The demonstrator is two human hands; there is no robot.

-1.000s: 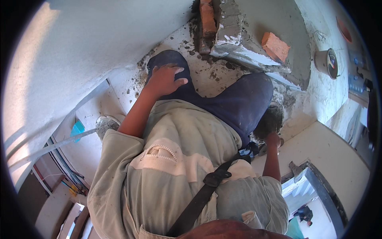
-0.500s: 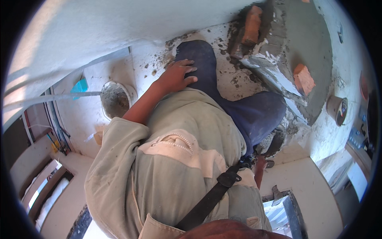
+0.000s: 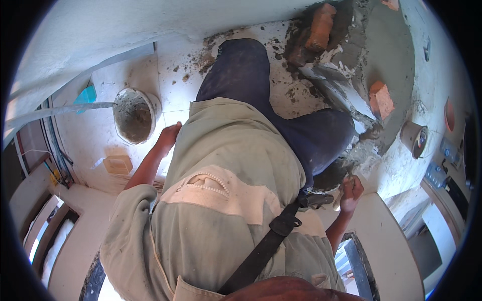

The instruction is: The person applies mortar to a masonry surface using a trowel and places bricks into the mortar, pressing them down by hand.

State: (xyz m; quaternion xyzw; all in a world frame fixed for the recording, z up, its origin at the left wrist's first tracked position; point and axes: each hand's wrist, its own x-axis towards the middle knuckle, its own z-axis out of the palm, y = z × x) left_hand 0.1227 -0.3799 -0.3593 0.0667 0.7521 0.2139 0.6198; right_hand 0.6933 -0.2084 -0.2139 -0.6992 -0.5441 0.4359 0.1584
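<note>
My right hand [image 3: 350,193] is closed round the handle of a trowel, low at the right beside my bent knee. The trowel's blade [image 3: 359,154] looks smeared with grey mortar and points away from me. Just left of that hand lies a dark rounded shape [image 3: 329,179] that I cannot make out. My left hand [image 3: 171,134] hangs beside my hip at the hem of my shirt, its fingers mostly hidden. Nearest to it stands a bucket [image 3: 155,107] with grey mortar inside.
One brick [image 3: 321,27] lies in wet mortar by the wall; another brick [image 3: 381,100] rests on a grey mortar surface at the right. A small bucket [image 3: 412,138] stands beyond. A yellowish tray [image 3: 118,164] and a teal object [image 3: 86,98] are at the left.
My left hand has left my thigh and come back beside my hip. My right hand has risen into fuller view with the trowel. The view has shifted slightly.
</note>
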